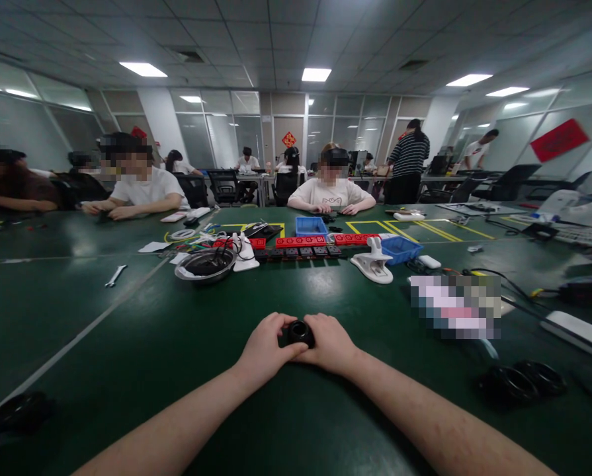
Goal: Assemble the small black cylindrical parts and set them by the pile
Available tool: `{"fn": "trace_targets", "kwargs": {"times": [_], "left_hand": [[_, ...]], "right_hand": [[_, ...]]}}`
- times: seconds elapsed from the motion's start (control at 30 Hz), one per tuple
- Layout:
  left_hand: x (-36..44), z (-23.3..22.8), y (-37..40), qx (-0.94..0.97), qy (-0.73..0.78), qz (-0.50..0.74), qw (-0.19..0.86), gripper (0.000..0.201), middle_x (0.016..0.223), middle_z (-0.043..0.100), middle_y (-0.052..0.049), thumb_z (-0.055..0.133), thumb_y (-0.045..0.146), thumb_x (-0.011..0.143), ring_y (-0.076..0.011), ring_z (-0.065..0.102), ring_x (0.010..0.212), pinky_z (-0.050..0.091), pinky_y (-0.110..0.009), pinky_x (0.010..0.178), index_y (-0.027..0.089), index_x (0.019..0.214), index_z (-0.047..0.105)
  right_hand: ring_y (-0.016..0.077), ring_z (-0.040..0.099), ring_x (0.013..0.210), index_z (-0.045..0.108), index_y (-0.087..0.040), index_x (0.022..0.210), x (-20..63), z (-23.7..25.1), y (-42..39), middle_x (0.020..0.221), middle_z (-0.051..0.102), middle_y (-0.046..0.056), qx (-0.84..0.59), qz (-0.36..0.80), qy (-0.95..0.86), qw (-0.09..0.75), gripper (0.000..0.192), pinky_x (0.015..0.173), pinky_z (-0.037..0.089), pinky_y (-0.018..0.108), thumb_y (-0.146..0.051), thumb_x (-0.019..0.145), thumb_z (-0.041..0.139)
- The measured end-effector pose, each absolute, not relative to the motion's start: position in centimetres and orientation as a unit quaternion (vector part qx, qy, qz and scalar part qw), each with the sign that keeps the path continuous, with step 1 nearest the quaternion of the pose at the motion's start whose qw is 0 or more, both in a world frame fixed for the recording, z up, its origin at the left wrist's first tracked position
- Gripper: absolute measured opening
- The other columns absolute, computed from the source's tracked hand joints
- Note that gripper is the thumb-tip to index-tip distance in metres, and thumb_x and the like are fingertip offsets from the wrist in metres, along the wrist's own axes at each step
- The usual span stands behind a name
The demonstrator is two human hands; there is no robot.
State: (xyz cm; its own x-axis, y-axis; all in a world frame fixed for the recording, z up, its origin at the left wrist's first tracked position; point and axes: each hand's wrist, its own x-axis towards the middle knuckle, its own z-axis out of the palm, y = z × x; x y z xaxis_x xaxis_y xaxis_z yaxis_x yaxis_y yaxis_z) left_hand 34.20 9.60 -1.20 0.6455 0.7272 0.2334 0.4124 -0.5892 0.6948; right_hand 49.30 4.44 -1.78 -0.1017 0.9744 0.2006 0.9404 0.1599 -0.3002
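A small black ring-shaped piece [300, 340], with a round hole facing up, is between my two hands at the near middle of the green table. My left hand [264, 346] curls around its left side, the thumb across the front. From the right, my right hand [332, 345] wraps it, fingers behind and thumb in front. Both hands rest low, at or close to the tabletop. Its underside is hidden, and I cannot make out its exact kind.
Ahead lie a dark bowl [189, 273], red power strips [300, 242], a white clamp base [375, 264] and blue bins [399, 248]. A wrench [116, 276] is at left. More black rings [508, 385] lie at right, others [22, 411] at left. Several people sit beyond.
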Motion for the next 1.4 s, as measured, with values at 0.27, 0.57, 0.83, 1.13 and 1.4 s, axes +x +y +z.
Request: {"fn": "trace_targets", "kwargs": {"times": [0.27, 0.57, 0.83, 1.13, 1.4], "left_hand": [[33.2, -0.8, 11.5, 0.849, 0.245, 0.151, 0.444, 0.04, 0.086, 0.05, 0.0, 0.065, 0.026, 0.061, -0.0123, 0.045, 0.07, 0.037, -0.022, 0.06, 0.02, 0.099, 0.054], [33.0, -0.1, 11.0, 0.861, 0.23, 0.154, 0.427, 0.035, 0.089, 0.048, 0.0, 0.064, 0.029, 0.063, -0.0127, 0.045, 0.073, 0.036, -0.022, 0.06, 0.022, 0.097, 0.054], [32.9, -0.3, 11.0, 0.87, 0.235, 0.155, 0.405, 0.038, 0.086, 0.048, 0.001, 0.064, 0.03, 0.063, -0.0127, 0.044, 0.072, 0.036, -0.022, 0.06, 0.022, 0.099, 0.054], [33.0, -0.2, 11.0, 0.862, 0.244, 0.151, 0.419, 0.038, 0.087, 0.048, 0.0, 0.064, 0.031, 0.062, -0.0137, 0.047, 0.074, 0.037, -0.023, 0.063, 0.022, 0.098, 0.055], [33.6, -0.4, 10.0, 0.867, 0.305, 0.191, 0.344, 0.037, 0.079, 0.051, 0.001, 0.066, 0.032, 0.058, -0.015, 0.048, 0.071, 0.038, -0.024, 0.061, 0.022, 0.092, 0.058]], "right_hand": [[0.0172, 0.047, 0.081, 0.055, -0.019, 0.091, 51.5, -0.8, 4.4, 0.085, 0.054, 0.001, -0.516, 0.204, -0.809, 0.192, 0.041, 0.07, 0.035, 0.027, -0.043, 0.059, 0.065], [0.0163, 0.047, 0.079, 0.056, -0.019, 0.088, 51.6, -1.3, 4.9, 0.082, 0.054, 0.0, -0.498, 0.213, -0.816, 0.203, 0.034, 0.07, 0.034, 0.027, -0.039, 0.062, 0.064], [0.0168, 0.046, 0.081, 0.057, -0.019, 0.088, 51.6, -1.2, 4.7, 0.083, 0.054, 0.0, -0.509, 0.213, -0.81, 0.196, 0.034, 0.071, 0.033, 0.027, -0.039, 0.062, 0.065], [0.0158, 0.047, 0.077, 0.056, -0.018, 0.085, 51.4, -1.2, 4.8, 0.08, 0.054, 0.0, -0.531, 0.214, -0.796, 0.197, 0.037, 0.065, 0.033, 0.025, -0.041, 0.059, 0.066], [0.0134, 0.046, 0.064, 0.051, -0.017, 0.075, 49.9, -1.4, 4.4, 0.071, 0.053, 0.0, -0.641, 0.155, -0.73, 0.181, 0.046, 0.051, 0.027, 0.021, -0.053, 0.05, 0.065]]}}
